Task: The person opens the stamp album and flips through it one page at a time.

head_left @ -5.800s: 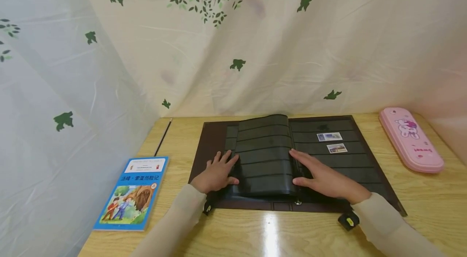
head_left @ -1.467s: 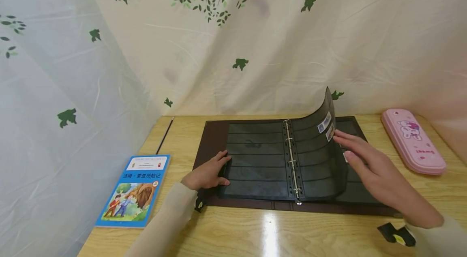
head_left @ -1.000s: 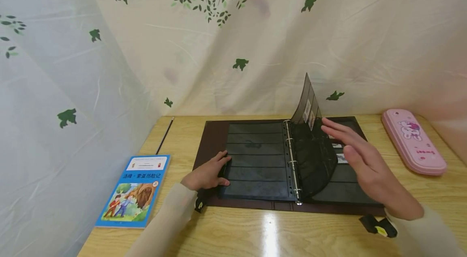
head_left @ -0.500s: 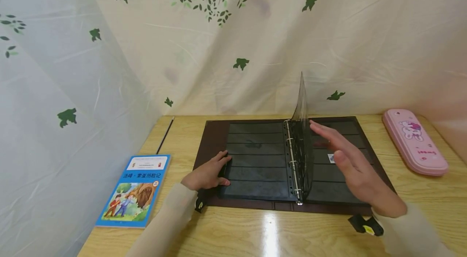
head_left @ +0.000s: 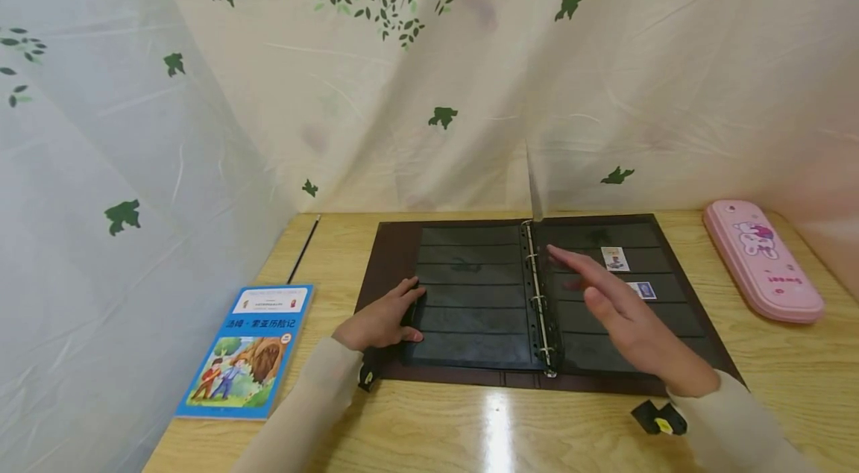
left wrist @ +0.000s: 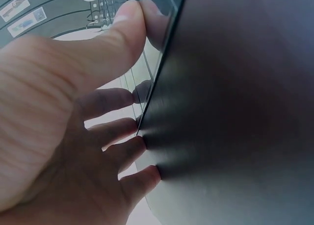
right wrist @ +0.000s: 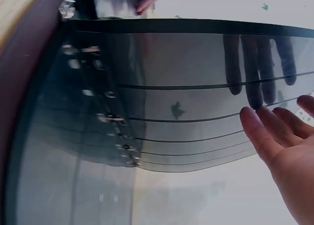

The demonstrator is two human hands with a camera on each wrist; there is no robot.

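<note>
head view: open album (head_left: 397, 238) holds two stamps (head_left: 615, 259) on its right side.

A blue book (head_left: 244, 351) with a cartoon cover is lying at the lower left of the frame, a dark pencil (head_left: 304, 249) is slanting above it, a pink case (head_left: 763, 261) is resting on the wooden surface (head_left: 429, 421) at the right, and pale leaf-patterned cloth (head_left: 369, 115) is hanging across the top

Plain cream sleeves (head_left: 305, 402), reaching wrists; black angular wrist cameras (head_left: 648, 417), right one yellow-marked.
</note>
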